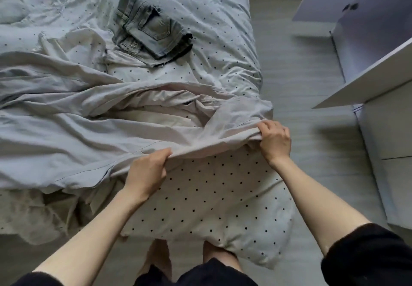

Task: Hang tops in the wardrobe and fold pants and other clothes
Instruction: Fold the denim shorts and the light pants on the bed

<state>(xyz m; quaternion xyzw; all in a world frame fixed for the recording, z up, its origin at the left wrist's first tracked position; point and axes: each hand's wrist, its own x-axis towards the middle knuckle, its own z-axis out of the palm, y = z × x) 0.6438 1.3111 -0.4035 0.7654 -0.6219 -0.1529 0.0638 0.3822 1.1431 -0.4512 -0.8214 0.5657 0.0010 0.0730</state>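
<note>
Fingers of both hands, left hand point(147, 170) and right hand point(275, 139), pinch grey garment point(89, 129) edge, arms outstretched

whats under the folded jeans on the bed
The folded jeans lie on the dotted duvet, their near edge over a pale garment whose collar pokes out. How far that garment runs beneath is hidden.

Soft, dim daylight spreading evenly over the bed point(200, 7), gentle shadows lying in the cloth folds and beneath the open cupboard door point(365, 78), no glare showing, wide-angle lens bending lines at the edges, overall picture looking slightly soft and grainy
</note>
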